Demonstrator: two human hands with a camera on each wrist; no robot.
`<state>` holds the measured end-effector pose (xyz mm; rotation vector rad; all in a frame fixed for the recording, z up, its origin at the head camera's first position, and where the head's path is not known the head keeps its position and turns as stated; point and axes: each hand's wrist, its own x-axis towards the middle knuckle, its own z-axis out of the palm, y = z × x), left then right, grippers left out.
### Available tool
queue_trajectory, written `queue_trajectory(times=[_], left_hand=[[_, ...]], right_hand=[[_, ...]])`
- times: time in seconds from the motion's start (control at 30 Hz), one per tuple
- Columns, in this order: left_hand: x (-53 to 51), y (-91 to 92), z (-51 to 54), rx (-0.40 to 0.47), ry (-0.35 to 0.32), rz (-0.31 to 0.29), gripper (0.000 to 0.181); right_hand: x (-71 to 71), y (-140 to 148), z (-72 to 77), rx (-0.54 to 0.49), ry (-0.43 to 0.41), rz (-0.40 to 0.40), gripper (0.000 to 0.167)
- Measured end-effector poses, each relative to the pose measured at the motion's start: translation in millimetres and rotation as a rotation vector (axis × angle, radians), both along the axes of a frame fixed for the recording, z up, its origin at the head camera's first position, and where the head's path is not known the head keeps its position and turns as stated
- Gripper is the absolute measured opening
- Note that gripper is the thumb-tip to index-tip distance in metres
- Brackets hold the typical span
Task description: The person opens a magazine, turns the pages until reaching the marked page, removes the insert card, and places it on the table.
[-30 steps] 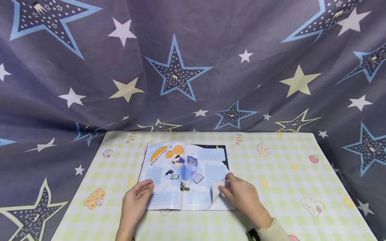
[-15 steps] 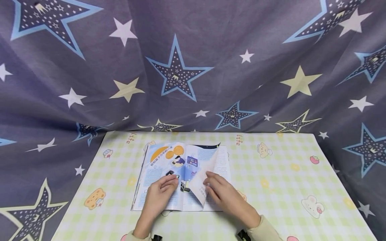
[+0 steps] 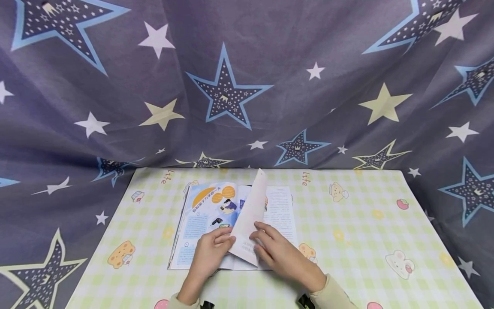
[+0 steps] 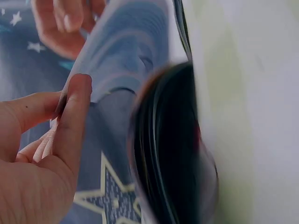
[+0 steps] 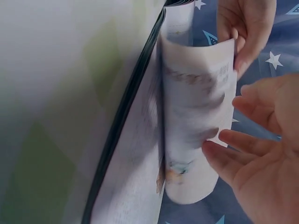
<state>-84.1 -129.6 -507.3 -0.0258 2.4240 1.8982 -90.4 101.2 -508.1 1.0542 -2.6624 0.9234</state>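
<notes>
An open magazine lies on the table with one page lifted upright near its middle. My left hand pinches that page's outer edge between thumb and fingers, as the left wrist view also shows at the fingers. On the page's other side is my right hand, its fingers loosely spread; in the right wrist view these fingers touch or nearly touch the curved page. Part of the right-hand printed page shows behind the lifted one.
A green-and-white checked cloth with cartoon prints covers the table. Behind and at both sides hangs a dark curtain with stars. Table surface extends to the left and right of the magazine.
The page has risen from the right side and swung left. My left hand has moved right from the magazine's left edge to the page; my right hand has moved left with it.
</notes>
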Motion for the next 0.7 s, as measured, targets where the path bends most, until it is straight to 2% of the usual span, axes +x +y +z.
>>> queue_trajectory(times=[0.17, 0.3, 0.43, 0.57, 0.7], left_hand=[[6.9, -30.2, -0.7, -0.034, -0.050, 0.152, 0.030], [13.0, -57.8, 1.6, -0.120, -0.099, 0.265, 0.030], [19.0, -80.7, 4.4, -0.203, -0.131, 0.348, 0.032], [23.9, -94.9, 6.2, -0.243, -0.145, 0.407, 0.034], [28.3, -102.4, 4.9, -0.261, -0.145, 0.428, 0.034]], right_hand=[[0.3, 0, -2.8, 0.115, -0.022, 0.004, 0.037], [0.1, -2, -5.9, 0.295, -0.025, 0.037, 0.056], [2.4, -8, -5.9, 0.461, -0.073, 0.072, 0.069], [3.1, -17, -3.6, 0.507, -0.074, 0.085, 0.075], [2.9, -26, -5.0, 0.512, -0.058, 0.095, 0.077]])
